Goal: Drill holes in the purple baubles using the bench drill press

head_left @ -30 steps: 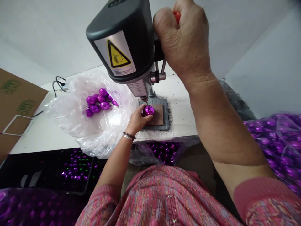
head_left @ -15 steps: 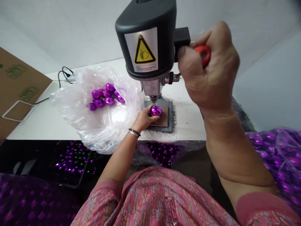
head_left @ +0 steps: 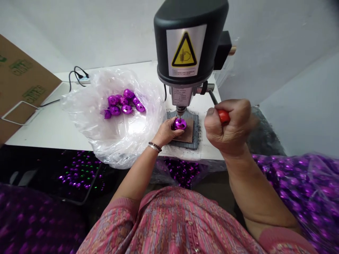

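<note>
A shiny purple faceted ball (head_left: 180, 124) sits on a brown board (head_left: 188, 133) over the grey base of a drill press (head_left: 192, 46). My left hand (head_left: 169, 132) grips the ball from its left side, thumb at the front. The drill chuck (head_left: 180, 110) is right above the ball, and its thin bit reaches the ball's top. My right hand (head_left: 230, 125) is closed round the red knob (head_left: 224, 117) of the press lever, to the right of the board.
Several purple balls (head_left: 127, 109) lie in a clear plastic bag (head_left: 106, 141) on the white table (head_left: 53, 135). A cardboard box (head_left: 26, 77) stands at the left. Bagged purple balls (head_left: 304, 190) are at the right. Dark shavings lie around the base.
My right hand has come down with the red knob, pulling the lever lower. The chuck and bit are lower against the ball. The whole view has shifted slightly.
</note>
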A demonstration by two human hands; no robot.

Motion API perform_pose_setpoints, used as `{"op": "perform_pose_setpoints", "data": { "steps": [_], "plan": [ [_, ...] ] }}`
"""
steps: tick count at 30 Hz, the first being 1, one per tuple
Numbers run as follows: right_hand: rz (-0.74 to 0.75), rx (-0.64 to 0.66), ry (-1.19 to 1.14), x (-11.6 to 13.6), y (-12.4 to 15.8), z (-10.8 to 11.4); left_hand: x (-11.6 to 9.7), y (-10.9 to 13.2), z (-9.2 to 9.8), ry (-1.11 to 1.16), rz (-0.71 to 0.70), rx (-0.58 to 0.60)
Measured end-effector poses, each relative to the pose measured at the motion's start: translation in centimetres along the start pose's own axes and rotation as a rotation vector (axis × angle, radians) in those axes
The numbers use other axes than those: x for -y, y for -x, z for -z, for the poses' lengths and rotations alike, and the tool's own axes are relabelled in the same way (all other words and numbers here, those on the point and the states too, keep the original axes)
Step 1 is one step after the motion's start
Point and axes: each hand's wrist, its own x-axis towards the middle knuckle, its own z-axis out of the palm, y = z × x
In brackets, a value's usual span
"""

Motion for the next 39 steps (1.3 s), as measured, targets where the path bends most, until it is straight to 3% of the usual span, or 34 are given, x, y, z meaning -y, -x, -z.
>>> {"op": "perform_pose_setpoints", "data": {
  "steps": [5, 12, 23, 28, 32, 34, 37, 39],
  "plan": [
    [0.004, -0.032, 0.073, 0.2, 0.8, -0.5, 0.0, 0.1, 0.0, 0.010, -0.042, 0.008],
    [-0.040, -0.128, -0.024, 0.8, 1.3, -1.4, 0.1, 0.1, -0.1, -0.079, -0.035, -0.016],
    [-0.047, -0.152, -0.115, 0.9, 2.7, -2.1, -0.4, 0.3, 0.2, -0.019, -0.045, 0.011],
    [-0.132, -0.196, -0.106, 1.0, -0.6, -1.7, -1.0, 0.4, 0.3, -0.005, -0.008, 0.045],
    [-0.334, -0.089, -0.118, 0.4, -5.0, -1.4, -1.6, 2.0, 1.0, 0.004, -0.013, 0.052],
    [-0.415, -0.028, -0.127, 0.1, -6.2, -1.3, -1.7, 3.7, 1.8, 0.004, -0.081, 0.106],
    [-0.438, -0.021, -0.120, -0.1, -6.3, -1.2, -1.7, 6.5, 3.7, 0.031, -0.188, 0.338],
    [-0.429, -0.025, -0.112, -0.1, -6.0, -1.1, -1.6, 7.4, 5.5, 0.096, -0.172, 0.438]
  ]
}}
